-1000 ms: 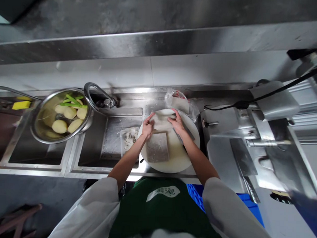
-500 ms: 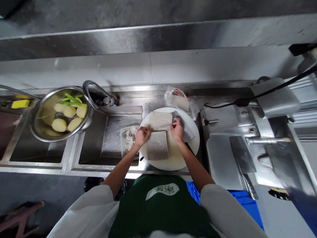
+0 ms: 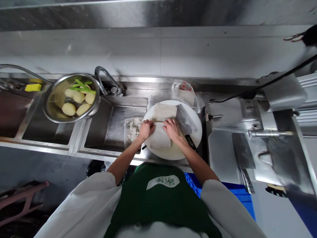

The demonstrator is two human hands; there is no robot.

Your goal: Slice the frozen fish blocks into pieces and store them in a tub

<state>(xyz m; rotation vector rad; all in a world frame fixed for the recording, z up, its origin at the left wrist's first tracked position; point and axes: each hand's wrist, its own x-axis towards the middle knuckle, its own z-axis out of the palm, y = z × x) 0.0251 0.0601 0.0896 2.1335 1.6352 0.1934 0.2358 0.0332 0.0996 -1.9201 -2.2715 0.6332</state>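
Note:
On a round white board (image 3: 178,155) lie two pale rectangular slabs, a back one (image 3: 164,112) and a front one (image 3: 160,138). My left hand (image 3: 147,129) rests at the front slab's back left corner, fingers bent over its edge. At that slab's back right part is my right hand (image 3: 171,128), its fingers spread on the surface. A clear plastic wrapper (image 3: 186,119) lies right of the back slab. The black handle of a knife (image 3: 191,143) shows beside my right forearm.
A tray of pale pieces (image 3: 134,130) stands left of the board, by the sink. Farther left, a steel bowl (image 3: 48,110) holds potatoes and green stalks. A bagged slab (image 3: 186,95) lies behind the board. A cleaver (image 3: 243,151) lies at right.
The camera view has shifted. Both hands have come down onto the front slab, my right hand moving off the back slab's right edge. The front slab looks paler, and more knife handle shows.

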